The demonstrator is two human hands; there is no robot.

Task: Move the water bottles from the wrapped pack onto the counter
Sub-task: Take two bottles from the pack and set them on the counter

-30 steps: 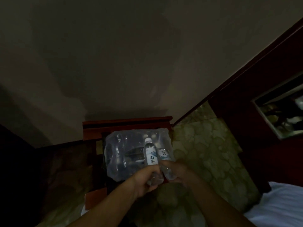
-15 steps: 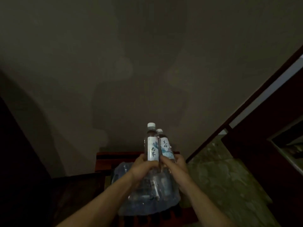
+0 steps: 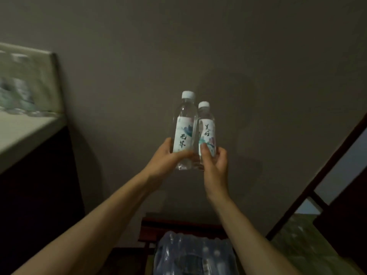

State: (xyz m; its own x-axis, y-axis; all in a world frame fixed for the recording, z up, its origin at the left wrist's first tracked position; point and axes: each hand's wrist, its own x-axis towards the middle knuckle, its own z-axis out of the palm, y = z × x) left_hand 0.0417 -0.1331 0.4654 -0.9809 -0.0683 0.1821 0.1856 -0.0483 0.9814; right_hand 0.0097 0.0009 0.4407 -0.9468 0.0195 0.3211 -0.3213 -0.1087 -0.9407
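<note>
Head camera view, dim room: a person's two bare forearms reach up and forward, each hand holding one clear water bottle upright against a plain grey wall (image 3: 258, 66). The left hand (image 3: 166, 159) is wrapped around the lower part of the taller-looking bottle (image 3: 184, 132), thumb across the front just under its white label. The right hand (image 3: 215, 163) grips the second bottle (image 3: 206, 133) near its base, thumb pressed on the label and fingers curled behind. The two bottles touch side by side; both have white caps and white labels with dark brush lettering.

Both bottles are in the air, well above the wrapped pack (image 3: 194, 255), which sits at the bottom edge between the forearms. The pack's plastic film is crinkled, with more caps showing through it. It rests on a dark reddish wooden stand (image 3: 178, 222) set against the wall.

At the left, a pale counter (image 3: 23, 132) runs toward the wall, its front edge slanting down to the frame's left side above a dark cabinet front (image 3: 39, 195). Blurred pale shapes at the counter's back cannot be identified. Open air lies between the bottles and the counter's edge. At the right, a dark wooden frame (image 3: 325, 175) slants upward, with patterned green floor (image 3: 297, 245) below it.
</note>
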